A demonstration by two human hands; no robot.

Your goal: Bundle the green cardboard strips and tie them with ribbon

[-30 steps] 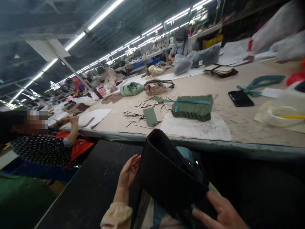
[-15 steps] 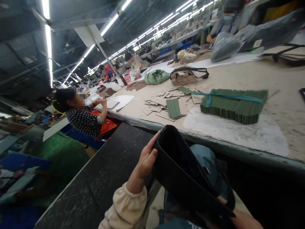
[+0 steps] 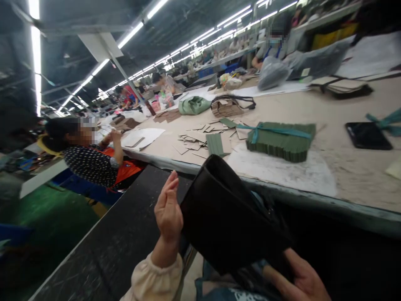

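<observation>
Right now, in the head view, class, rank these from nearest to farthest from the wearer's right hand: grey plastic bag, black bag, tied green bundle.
1. Black bag: nearest, its lower end in the right hand.
2. Tied green bundle: ahead, on the table.
3. Grey plastic bag: farthest, well beyond the bundle.
</observation>
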